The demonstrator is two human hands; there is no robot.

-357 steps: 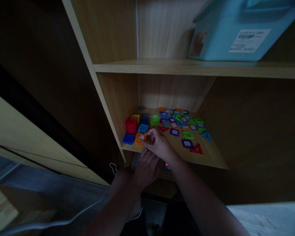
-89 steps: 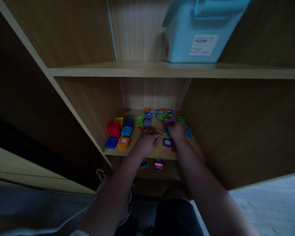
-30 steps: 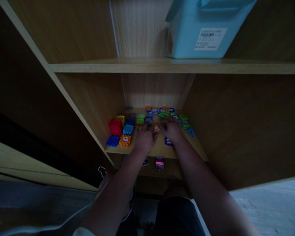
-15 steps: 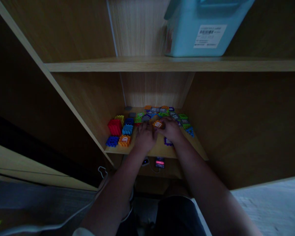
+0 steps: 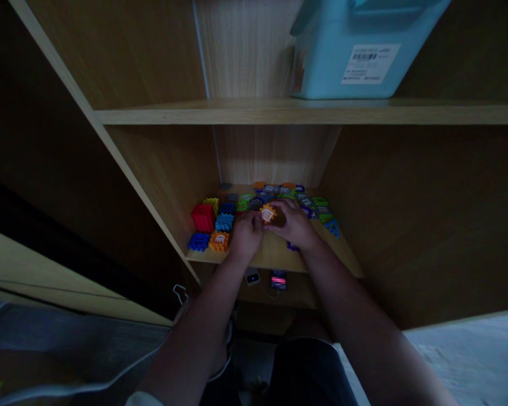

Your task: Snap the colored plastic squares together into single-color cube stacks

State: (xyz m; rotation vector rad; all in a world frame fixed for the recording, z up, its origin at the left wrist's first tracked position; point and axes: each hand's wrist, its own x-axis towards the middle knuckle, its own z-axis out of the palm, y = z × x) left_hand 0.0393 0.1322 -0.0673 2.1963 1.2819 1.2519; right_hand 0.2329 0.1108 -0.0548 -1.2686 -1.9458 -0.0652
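Both my hands meet over a low wooden shelf (image 5: 275, 259) strewn with small coloured toothed plastic tiles. My right hand (image 5: 294, 224) and my left hand (image 5: 245, 234) both pinch one orange tile with a white label (image 5: 267, 213), held a little above the board. Behind the hands lies a scatter of green, purple, grey and blue tiles (image 5: 305, 200). To the left stand assembled cubes: a red cube (image 5: 203, 217), a light blue cube (image 5: 224, 222), a dark blue one (image 5: 198, 241) and an orange one (image 5: 219, 241).
A pale blue plastic box with a white label (image 5: 355, 51) stands on the upper shelf (image 5: 237, 113). The cupboard's side panel (image 5: 152, 169) rises at the left. Two small lit devices (image 5: 278, 279) sit under the shelf's front edge, and a white cable (image 5: 182, 296) trails left.
Earlier my right hand set an orange cube at the left. Since then both hands reached into the loose tiles, picked up an orange tile and lifted it between them.
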